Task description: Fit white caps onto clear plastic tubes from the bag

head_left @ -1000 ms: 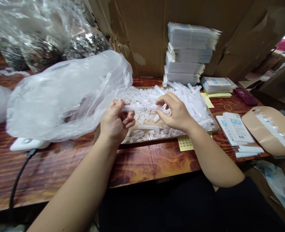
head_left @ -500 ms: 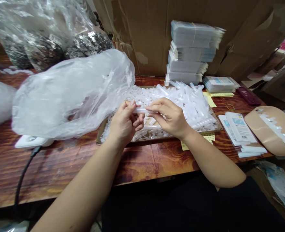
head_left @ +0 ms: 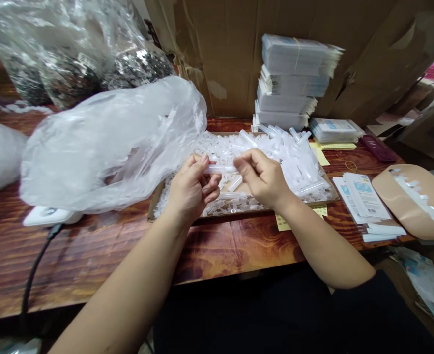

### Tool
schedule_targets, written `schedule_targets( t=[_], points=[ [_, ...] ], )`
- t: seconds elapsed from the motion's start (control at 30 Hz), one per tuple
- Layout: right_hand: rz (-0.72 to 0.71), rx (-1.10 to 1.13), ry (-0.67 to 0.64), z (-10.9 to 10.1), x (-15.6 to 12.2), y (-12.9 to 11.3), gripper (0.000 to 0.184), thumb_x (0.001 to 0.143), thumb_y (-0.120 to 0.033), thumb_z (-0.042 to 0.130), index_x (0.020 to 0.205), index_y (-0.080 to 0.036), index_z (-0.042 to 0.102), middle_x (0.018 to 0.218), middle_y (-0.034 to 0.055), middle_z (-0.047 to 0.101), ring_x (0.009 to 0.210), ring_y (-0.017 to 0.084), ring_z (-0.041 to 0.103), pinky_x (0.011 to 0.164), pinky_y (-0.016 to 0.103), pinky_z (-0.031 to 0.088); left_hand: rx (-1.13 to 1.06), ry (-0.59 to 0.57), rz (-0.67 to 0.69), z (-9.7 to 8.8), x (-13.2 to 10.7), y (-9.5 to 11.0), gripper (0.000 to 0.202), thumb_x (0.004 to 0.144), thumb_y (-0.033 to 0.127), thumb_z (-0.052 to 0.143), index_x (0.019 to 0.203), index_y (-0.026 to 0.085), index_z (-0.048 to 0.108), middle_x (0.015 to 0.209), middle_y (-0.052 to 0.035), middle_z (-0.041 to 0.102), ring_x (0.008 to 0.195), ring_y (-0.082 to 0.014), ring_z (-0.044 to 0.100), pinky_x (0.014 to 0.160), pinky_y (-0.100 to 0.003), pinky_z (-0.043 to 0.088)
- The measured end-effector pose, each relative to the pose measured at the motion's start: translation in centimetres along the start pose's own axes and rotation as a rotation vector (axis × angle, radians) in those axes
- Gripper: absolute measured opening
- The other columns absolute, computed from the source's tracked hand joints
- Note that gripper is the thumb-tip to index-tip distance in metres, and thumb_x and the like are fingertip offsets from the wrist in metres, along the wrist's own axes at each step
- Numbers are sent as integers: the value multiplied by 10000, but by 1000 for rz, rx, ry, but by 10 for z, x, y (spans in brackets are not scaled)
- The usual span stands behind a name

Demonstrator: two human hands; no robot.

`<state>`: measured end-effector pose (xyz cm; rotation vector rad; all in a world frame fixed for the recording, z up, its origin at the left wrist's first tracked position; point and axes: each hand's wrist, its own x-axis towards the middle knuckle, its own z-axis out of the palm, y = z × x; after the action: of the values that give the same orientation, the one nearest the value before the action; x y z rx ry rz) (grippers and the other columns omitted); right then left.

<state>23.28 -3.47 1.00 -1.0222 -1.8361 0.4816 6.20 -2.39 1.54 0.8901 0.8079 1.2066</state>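
Note:
A clear plastic tube [head_left: 221, 169] lies level between my two hands, above a shallow cardboard tray [head_left: 244, 213]. My left hand [head_left: 192, 189] pinches its left end between thumb and fingers, the other fingers curled beneath. At the tube's right end, the thumb and fingertips of my right hand [head_left: 263, 178] are closed together; whether they hold a small piece there is hidden. Small translucent plastic pieces [head_left: 217, 147] fill much of the tray, and several more clear tubes [head_left: 310, 188] lie among them, mostly on the right.
A large clear plastic bag [head_left: 102, 142] lies left of the tray. Behind stand rubber-banded stacks of printed cards [head_left: 294, 73]. To the right are loose printed packets [head_left: 366, 196] and a tan curved container [head_left: 416, 196]. A white power strip [head_left: 50, 216] with a black cable sits front left.
My right hand has shifted slightly right, its fingers curling more, and more of the tube shows between the hands. My left hand keeps its hold almost in place.

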Motion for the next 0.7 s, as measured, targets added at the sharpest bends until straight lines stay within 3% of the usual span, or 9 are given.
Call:
schedule_targets(
  t=[0.1, 0.2, 0.33, 0.5, 0.57, 0.63, 0.7],
  points=[
    [0, -36, -4, 3, 1, -4, 197, 1006, -395, 578, 924, -222, 531, 809, -7, 599, 710, 132, 559, 675, 277, 447, -3, 11, -13, 2, 0, 0, 305, 863, 351, 728, 818, 235, 450, 470, 62, 506, 363, -54, 281, 342, -124, 227],
    [122, 12, -46, 5, 2, -9, 203, 1022, -372, 536, 881, -231, 500, 749, -29, 565, 682, 129, 531, 677, 274, 428, 12, 12, 9, 3, 1, 0, 336, 857, 354, 740, 793, 235, 432, 473, 59, 502, 381, -61, 305, 345, -123, 236],
    [248, 184, -35, 7, 5, -16, 170, 929, -265, 658, 863, -220, 508, 739, -40, 520, 661, 109, 474, 634, 243, 383, 85, -11, 76, 3, -2, 2, 369, 839, 421, 765, 798, 239, 447, 470, 65, 500, 383, -72, 337, 347, -138, 257],
    [646, 599, -434, -8, 13, -19, 337, 1027, -436, 508, 763, -229, 475, 545, -122, 239, 459, 85, 174, 439, 240, 182, 403, -110, 384, 0, -11, 3, 432, 894, 561, 728, 835, 258, 425, 531, 54, 568, 402, -105, 444, 367, -198, 336],
    [610, 493, -441, -26, 19, -19, 298, 1025, -397, 512, 785, -219, 500, 549, -108, 302, 461, 87, 231, 455, 236, 220, 542, -172, 486, -6, -9, 10, 385, 929, 572, 673, 892, 253, 460, 646, 17, 649, 458, -112, 510, 422, -221, 415],
    [461, 183, -253, -49, 26, -18, 207, 1004, -334, 552, 839, -210, 532, 620, -63, 448, 528, 103, 377, 531, 243, 313, 679, -156, 584, -21, -2, 26, 353, 919, 559, 646, 988, 246, 497, 843, -47, 721, 615, -149, 619, 533, -260, 517],
    [327, -255, -16, -70, 31, -13, 76, 969, -264, 592, 930, -202, 571, 745, -11, 569, 652, 139, 494, 636, 280, 372, 950, 103, 572, -46, 9, 47, 291, 914, 489, 570, 1049, 239, 505, 991, -88, 716, 788, -208, 675, 652, -334, 583]
  ],
)
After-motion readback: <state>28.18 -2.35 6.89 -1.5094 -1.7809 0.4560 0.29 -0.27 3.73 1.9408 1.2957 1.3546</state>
